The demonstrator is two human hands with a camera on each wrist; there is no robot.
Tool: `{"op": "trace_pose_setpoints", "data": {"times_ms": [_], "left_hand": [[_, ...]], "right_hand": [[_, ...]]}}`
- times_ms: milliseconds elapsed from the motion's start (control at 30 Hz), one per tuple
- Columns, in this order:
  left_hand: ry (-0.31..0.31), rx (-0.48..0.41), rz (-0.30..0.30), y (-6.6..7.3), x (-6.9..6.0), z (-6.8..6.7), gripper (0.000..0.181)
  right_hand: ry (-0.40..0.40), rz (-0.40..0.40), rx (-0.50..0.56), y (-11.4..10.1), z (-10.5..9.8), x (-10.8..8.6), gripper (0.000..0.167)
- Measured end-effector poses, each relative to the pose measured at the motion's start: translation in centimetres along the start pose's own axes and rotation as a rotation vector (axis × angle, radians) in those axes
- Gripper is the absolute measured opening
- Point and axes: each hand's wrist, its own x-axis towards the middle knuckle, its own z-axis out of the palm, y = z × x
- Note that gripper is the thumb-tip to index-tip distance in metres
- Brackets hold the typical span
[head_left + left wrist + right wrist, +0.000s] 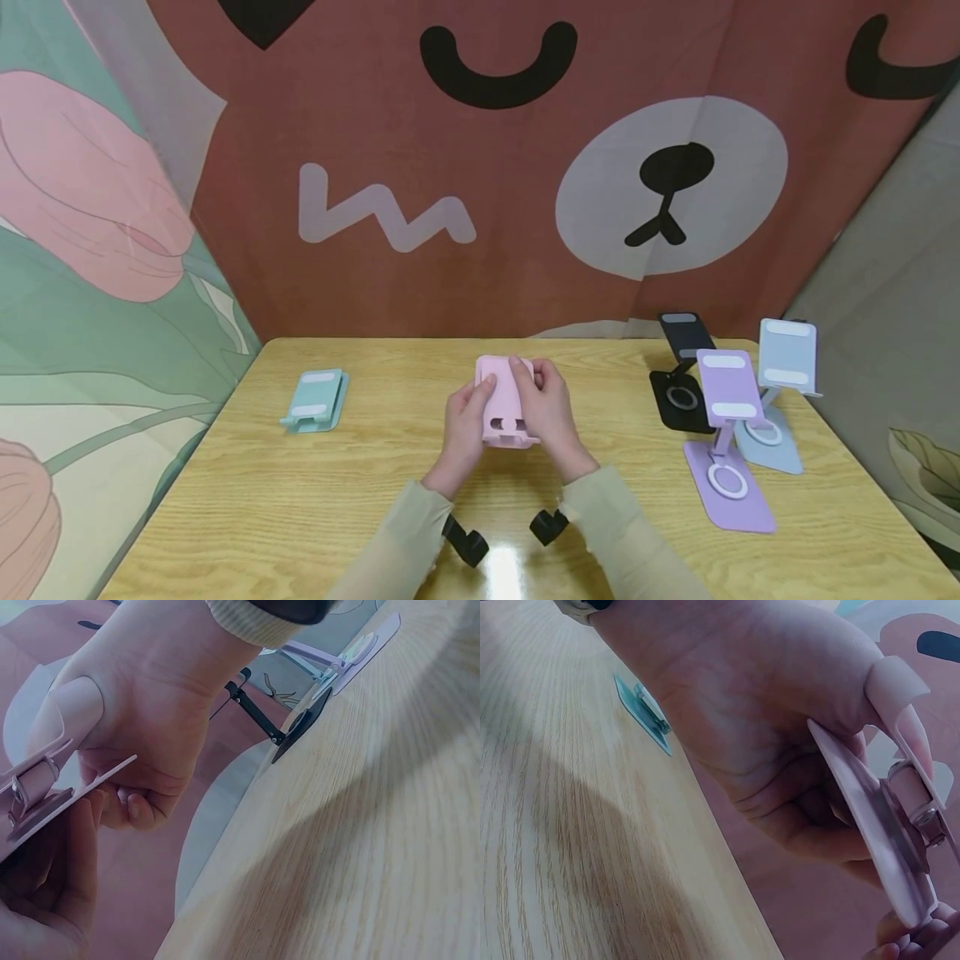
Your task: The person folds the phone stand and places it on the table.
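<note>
A pink folding phone stand is held up over the middle of the table, its top plate and base lying nearly parallel with a small gap between them. My left hand grips its left side, thumb on the top plate and fingers beneath. On the other side my right hand holds it the same way. The right wrist view shows the stand's base and hinge, with the right fingers curled under the base. In the left wrist view the hinge also shows between the plates.
At left lies a folded teal phone stand. Unfolded stands in black, purple and light blue stand close together on the right of the wooden table. A printed bear curtain hangs behind the far edge.
</note>
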Motion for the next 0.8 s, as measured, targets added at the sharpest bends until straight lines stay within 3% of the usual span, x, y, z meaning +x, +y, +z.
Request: {"op": "trace_pose_setpoints", "data": {"times_ms": [800], "left_hand": [[-0.010, 0.049, 0.049, -0.61, 0.16, -0.29, 0.036]], "right_hand": [[-0.019, -0.030, 0.001, 0.74, -0.06, 0.21, 0.038]]}}
